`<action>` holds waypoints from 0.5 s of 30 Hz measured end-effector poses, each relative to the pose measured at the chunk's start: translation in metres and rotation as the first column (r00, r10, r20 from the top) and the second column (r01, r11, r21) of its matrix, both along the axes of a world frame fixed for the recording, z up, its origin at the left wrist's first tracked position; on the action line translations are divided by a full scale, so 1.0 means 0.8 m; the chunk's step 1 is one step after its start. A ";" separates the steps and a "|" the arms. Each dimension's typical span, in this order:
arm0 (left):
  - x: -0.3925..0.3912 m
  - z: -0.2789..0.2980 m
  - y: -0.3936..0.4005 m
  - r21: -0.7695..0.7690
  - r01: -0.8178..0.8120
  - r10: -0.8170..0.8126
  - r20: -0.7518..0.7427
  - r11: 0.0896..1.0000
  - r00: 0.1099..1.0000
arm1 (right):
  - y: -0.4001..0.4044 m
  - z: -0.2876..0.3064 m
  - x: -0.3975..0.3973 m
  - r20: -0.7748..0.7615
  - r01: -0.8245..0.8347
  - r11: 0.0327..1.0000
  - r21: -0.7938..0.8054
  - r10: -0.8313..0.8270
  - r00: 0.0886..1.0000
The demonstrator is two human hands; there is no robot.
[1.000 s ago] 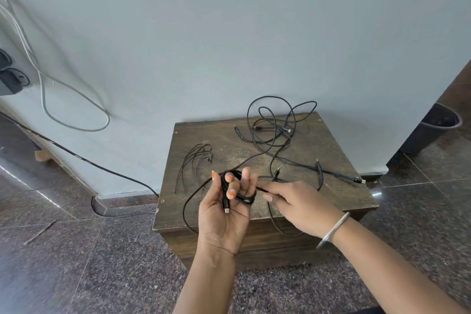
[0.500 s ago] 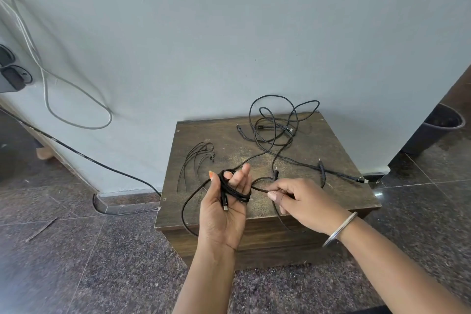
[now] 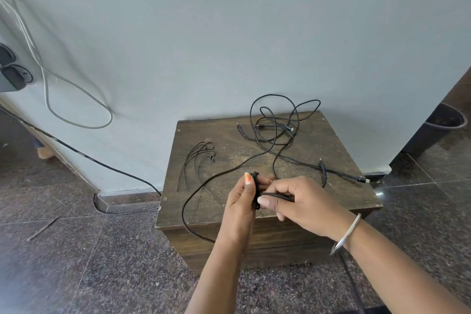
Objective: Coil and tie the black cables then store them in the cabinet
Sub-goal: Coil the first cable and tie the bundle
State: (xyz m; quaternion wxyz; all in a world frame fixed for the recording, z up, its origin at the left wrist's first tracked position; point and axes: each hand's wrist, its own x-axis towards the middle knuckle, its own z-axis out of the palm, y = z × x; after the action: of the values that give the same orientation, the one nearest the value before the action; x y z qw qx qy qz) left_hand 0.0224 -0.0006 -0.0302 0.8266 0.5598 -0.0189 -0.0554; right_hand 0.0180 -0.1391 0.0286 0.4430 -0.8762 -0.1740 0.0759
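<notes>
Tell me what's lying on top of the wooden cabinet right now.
On the cabinet: a tangled black cable at the back, a bundle of thin black ties on its left, and another cable toward the right. The hands hide part of the front.

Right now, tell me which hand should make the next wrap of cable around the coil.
The right hand. It already pinches the free black cable beside the coil, so it can likely carry the strand round. The left hand grips the coil and is best left steadying it.
</notes>
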 end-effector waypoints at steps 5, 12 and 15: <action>-0.003 0.000 -0.001 0.201 0.083 -0.091 0.030 0.976 0.995 | -0.006 0.001 0.003 0.026 0.081 0.988 0.133 -0.085 0.996; -0.005 0.000 -0.003 0.199 0.209 -0.207 -0.028 0.957 0.978 | -0.009 -0.009 0.018 0.119 0.236 0.941 0.243 -0.270 0.955; -0.007 0.002 -0.006 0.007 0.232 -0.229 -0.129 0.973 0.965 | -0.013 -0.024 0.027 0.090 0.331 0.905 0.268 -0.365 0.927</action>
State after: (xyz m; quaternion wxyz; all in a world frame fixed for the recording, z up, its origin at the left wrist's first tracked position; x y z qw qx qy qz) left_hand 0.0165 -0.0052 -0.0287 0.8079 0.5581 -0.0304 -0.1869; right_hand 0.0400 -0.1495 0.0091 0.5422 -0.8340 -0.0530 -0.0876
